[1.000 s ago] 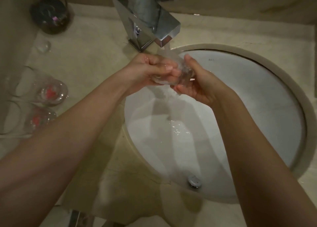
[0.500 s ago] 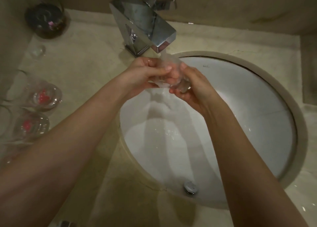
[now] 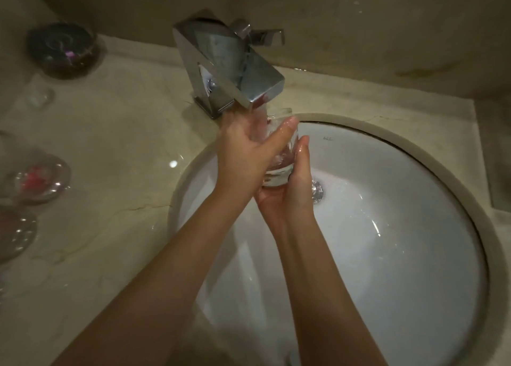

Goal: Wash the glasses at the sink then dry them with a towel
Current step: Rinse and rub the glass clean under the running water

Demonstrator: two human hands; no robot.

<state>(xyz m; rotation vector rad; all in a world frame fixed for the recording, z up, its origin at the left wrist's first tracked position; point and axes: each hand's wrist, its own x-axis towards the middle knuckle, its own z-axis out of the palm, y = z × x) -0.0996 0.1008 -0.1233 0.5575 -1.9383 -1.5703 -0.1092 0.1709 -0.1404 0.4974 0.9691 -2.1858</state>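
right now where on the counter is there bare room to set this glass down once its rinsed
Bare marble lies between the faucet base and the glasses at the left edge, and runs down along the sink rim's left side. The far left is crowded: glasses near, a dark bowl at the back corner. The right rim strip is narrow. Both hands, left hand and right hand, hold the glass.

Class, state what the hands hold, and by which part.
A glass: left hand wraps its side, right hand cups its base.
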